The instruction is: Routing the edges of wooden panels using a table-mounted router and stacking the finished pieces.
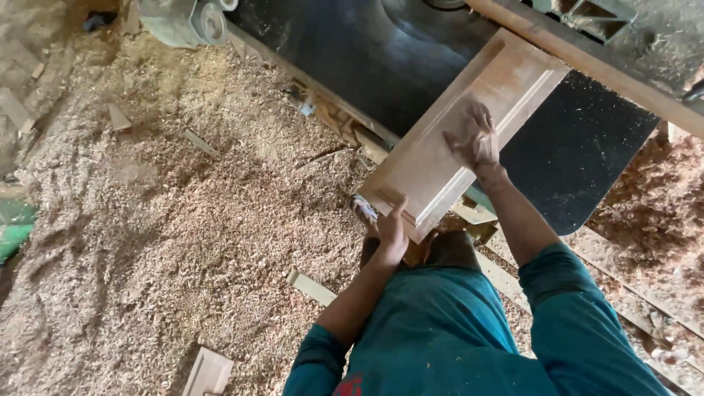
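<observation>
A pale wooden panel [447, 139] with a raised centre and stepped edges lies flat on the black machine table [411, 59], running from the near edge toward the wooden fence [609, 70]. My right hand [475, 138] presses flat on the panel's top face, fingers spread. My left hand [391, 229] grips the panel's near end, thumb on top of its corner. Both arms wear teal sleeves.
Thick sawdust [183, 220] covers the floor to the left. Wood offcuts lie in it: a strip [311, 287] by my left arm, a grooved block [208, 372] at the bottom. A grey machine part [183, 20] sits at the top left. A green object [13, 229] shows at the left edge.
</observation>
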